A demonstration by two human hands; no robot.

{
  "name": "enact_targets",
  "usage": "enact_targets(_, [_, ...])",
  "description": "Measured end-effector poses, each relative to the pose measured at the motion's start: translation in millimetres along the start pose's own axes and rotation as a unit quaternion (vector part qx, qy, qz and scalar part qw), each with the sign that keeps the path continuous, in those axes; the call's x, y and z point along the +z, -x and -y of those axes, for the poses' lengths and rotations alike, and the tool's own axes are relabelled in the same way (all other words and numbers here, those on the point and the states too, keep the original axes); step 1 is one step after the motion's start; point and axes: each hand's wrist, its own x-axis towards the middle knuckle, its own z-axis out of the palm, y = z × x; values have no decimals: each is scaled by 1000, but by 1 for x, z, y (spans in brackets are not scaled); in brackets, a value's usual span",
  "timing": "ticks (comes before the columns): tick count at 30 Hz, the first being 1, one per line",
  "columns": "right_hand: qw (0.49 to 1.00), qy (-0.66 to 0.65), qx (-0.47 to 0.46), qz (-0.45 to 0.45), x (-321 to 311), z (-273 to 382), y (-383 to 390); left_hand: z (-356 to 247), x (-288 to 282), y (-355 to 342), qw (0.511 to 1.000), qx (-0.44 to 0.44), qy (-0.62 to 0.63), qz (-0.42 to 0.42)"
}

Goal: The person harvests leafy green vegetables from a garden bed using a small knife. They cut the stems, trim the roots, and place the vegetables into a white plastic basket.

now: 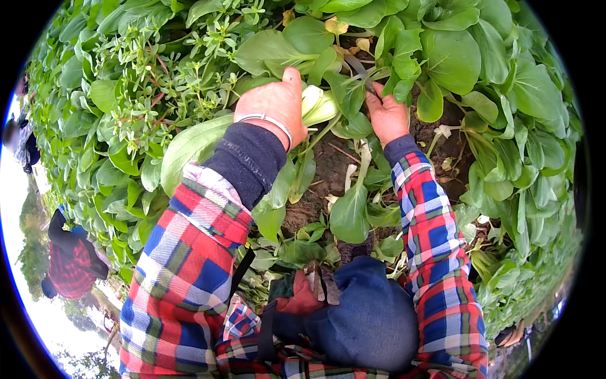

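A dense bed of leafy greens (536,95) fills most of the view; the step in hand looks like cutting among them, and doing it well should mean parting the leaves enough to see the base, slicing low in one short pull, and keeping the other hand out of the cutting line. Two arms in checked sleeves reach over it: the left arm (189,252) slants up and inward, the right arm (439,234) rises more steeply, leaning slightly left toward its wrist. Between them shows a patch of brown soil (328,164). Just above that patch lies the pale-stalked plant (323,106), held nearly crosswise, its stalks pointing right. The left hand (274,107) wraps it, thumb pointing away from the body, fingers curled around it though mostly out of sight. The right hand (388,120) points up and leftward, its fingers seemingly closed on the near end of a grey blade (358,67) partly hidden by foliage. A thin metal bracelet (262,117) circles the left wrist.
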Motion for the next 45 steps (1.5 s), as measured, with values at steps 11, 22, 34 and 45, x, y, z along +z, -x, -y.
enact_targets(11, [997,7,19,72,-1,-2,-18,0,9,6,999,16,15,-34])
enact_targets(22, [979,-42,95,174,8,7,-12,-3,15,12,1000,10,15,-21])
enact_targets(34, [878,-439,154,111,-20,40,41,54,42,81,956,86,226,-166])
enact_targets(45, [822,-411,15,395,-41,207,53,93,16,177,894,109,356,-251])
